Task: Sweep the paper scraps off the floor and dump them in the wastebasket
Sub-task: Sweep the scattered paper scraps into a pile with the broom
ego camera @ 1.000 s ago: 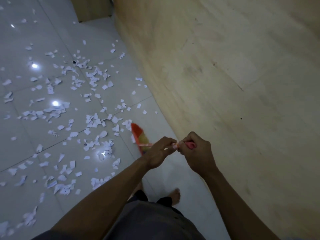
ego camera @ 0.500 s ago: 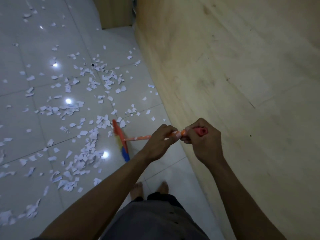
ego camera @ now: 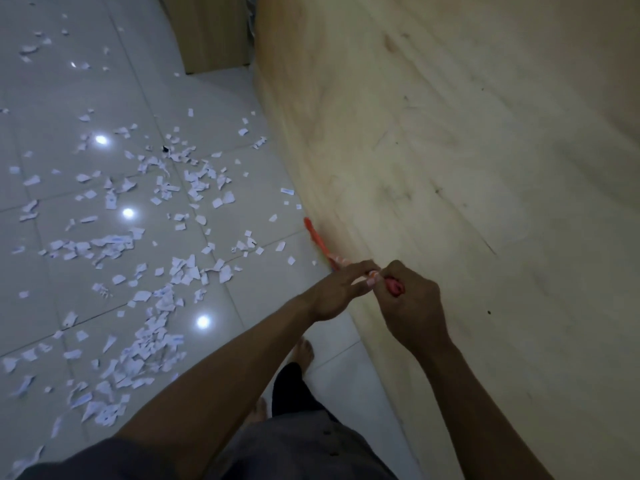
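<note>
White paper scraps (ego camera: 162, 299) lie scattered over the glossy grey floor tiles, thickest at the centre and lower left. An orange-red broom (ego camera: 320, 244) reaches from my hands to the foot of the wooden wall, its head blurred by motion. My right hand (ego camera: 412, 299) grips the pink end of the handle. My left hand (ego camera: 341, 291) holds the handle just below it, fingers fairly extended along the stick. No wastebasket is in view.
A pale plywood wall (ego camera: 467, 168) fills the right side. A wooden cabinet corner (ego camera: 211, 36) stands at the top centre. My bare feet (ego camera: 304, 351) are on the tiles beside the wall. Ceiling lights reflect off the floor (ego camera: 128, 213).
The broom head swung from among the scraps at the centre over to the right, against the base of the wall. The view shifted; both hands kept hold of the handle.
</note>
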